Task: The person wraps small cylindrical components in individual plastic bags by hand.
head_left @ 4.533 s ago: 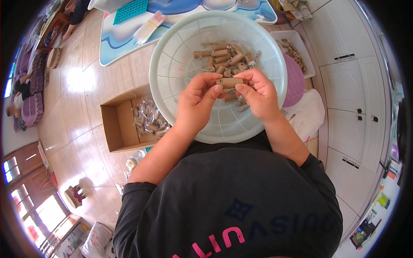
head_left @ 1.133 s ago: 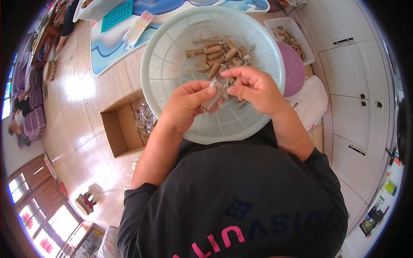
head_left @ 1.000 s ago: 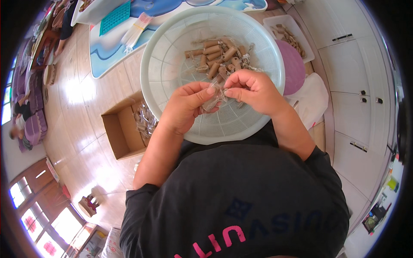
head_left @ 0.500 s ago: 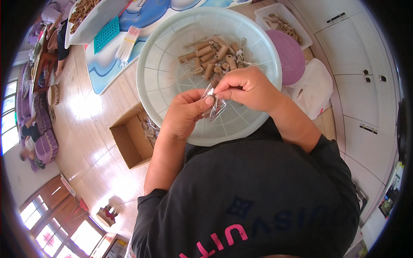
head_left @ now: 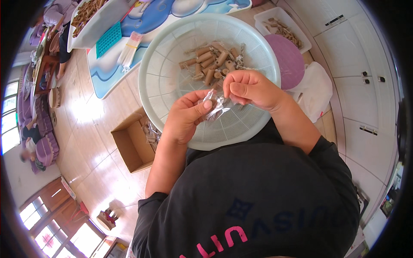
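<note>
Clear bag (head_left: 217, 109) in our L hand (head_left: 184, 115), over basin (head_left: 167, 84)
L grip's closed on bag, thumb on top; R hand (head_left: 253, 91) just beside, fingers curled, can't tell if holding anything. We'd best pinch lightly, work above basin nr brown tubes (head_left: 209, 77), & bring both thumbs close so bag doesn't crease or tear.

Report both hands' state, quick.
Left hand: closed, pinching a clear plastic wrapper.
Right hand: curled near the wrapper; cannot tell whether it grips anything.
</note>
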`<control>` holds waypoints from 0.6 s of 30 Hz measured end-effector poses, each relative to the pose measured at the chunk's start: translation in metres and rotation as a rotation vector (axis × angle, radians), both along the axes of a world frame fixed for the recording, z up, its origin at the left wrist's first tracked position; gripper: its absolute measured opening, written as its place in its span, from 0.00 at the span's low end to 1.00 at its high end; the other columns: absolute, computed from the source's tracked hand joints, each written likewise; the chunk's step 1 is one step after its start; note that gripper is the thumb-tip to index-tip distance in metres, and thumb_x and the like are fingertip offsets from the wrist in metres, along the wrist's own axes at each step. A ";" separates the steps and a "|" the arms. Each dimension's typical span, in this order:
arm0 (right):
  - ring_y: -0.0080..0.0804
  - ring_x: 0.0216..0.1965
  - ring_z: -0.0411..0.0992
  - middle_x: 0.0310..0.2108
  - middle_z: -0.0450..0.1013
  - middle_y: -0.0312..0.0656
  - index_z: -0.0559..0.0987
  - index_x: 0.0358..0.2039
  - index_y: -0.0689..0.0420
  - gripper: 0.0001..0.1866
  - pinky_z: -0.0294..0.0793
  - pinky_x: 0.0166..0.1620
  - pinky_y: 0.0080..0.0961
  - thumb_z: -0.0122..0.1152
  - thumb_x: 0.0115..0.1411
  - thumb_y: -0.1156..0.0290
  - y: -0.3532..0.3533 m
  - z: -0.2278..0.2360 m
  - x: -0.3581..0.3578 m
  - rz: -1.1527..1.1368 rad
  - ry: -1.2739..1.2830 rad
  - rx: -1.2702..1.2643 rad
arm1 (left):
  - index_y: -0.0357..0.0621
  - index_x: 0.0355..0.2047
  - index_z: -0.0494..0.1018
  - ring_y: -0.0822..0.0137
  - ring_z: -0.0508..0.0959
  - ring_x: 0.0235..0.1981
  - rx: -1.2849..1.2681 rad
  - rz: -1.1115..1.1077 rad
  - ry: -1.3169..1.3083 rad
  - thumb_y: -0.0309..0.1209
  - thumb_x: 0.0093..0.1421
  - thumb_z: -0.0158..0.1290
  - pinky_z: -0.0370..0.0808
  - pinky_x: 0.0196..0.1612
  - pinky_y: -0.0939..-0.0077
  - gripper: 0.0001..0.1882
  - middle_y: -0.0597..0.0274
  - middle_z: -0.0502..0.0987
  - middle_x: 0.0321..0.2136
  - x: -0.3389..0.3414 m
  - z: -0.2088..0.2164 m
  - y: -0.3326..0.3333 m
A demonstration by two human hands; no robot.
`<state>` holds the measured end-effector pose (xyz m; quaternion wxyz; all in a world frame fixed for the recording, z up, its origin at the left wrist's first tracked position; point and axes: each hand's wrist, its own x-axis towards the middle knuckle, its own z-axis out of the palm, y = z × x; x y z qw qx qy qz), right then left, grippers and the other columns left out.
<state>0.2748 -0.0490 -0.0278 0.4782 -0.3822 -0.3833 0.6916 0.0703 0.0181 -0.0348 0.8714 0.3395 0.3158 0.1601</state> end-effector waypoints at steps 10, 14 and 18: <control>0.10 0.21 0.60 0.19 0.67 0.28 0.75 0.43 0.57 0.17 0.59 0.25 0.10 0.61 0.51 0.76 0.000 0.000 -0.022 -0.129 -0.564 0.146 | 0.38 0.39 0.69 0.72 0.75 0.32 0.112 0.194 0.066 0.26 0.54 0.53 0.74 0.38 0.77 0.12 0.63 0.75 0.33 0.003 -0.003 -0.003; 0.12 0.21 0.61 0.20 0.67 0.29 0.76 0.41 0.58 0.14 0.61 0.25 0.13 0.60 0.52 0.73 -0.002 -0.012 -0.047 -0.273 -0.365 0.108 | 0.38 0.39 0.68 0.73 0.75 0.32 0.056 0.213 0.002 0.27 0.56 0.51 0.73 0.35 0.79 0.11 0.63 0.75 0.33 0.000 -0.011 -0.002; 0.13 0.24 0.64 0.23 0.71 0.31 0.77 0.38 0.59 0.10 0.63 0.27 0.13 0.58 0.53 0.74 0.003 -0.010 -0.045 -0.308 -0.345 0.097 | 0.38 0.38 0.70 0.75 0.73 0.28 0.005 0.271 0.024 0.29 0.57 0.51 0.70 0.31 0.85 0.10 0.64 0.75 0.29 0.000 -0.006 -0.004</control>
